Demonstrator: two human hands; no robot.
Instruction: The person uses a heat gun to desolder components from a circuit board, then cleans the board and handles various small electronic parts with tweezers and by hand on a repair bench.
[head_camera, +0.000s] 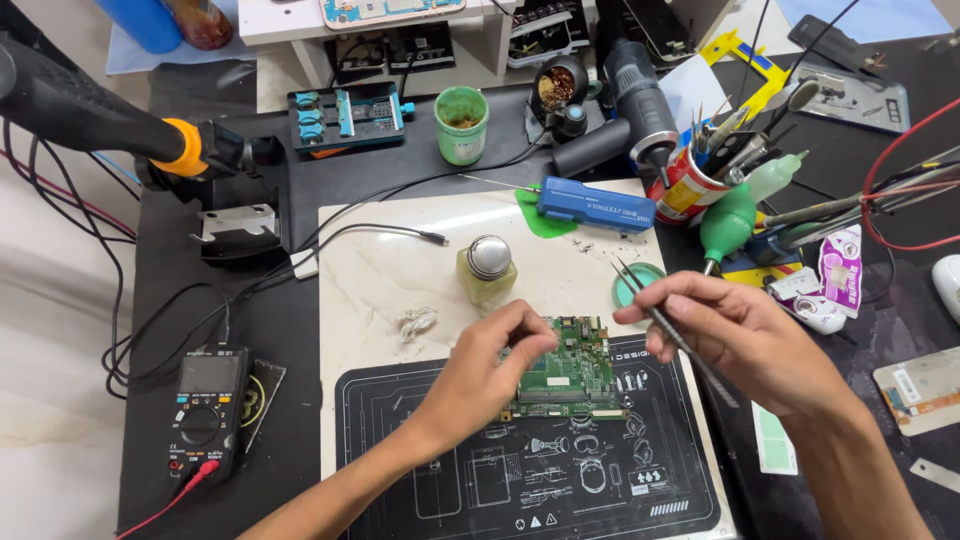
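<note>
Two hands | left hand (492, 362) fingers pinch green circuit board (570, 372) | right hand (745, 335) fingers grip tweezers (655, 312)

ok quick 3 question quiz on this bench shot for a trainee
1. True or false: the left hand rests on the green circuit board.
2. What does the right hand hold? A) tweezers B) a screwdriver C) a brush
3. What stands on the pale mat just beyond the board?

Key: 1 true; 2 A; 3 a small glass bottle with a metal cap.
</note>
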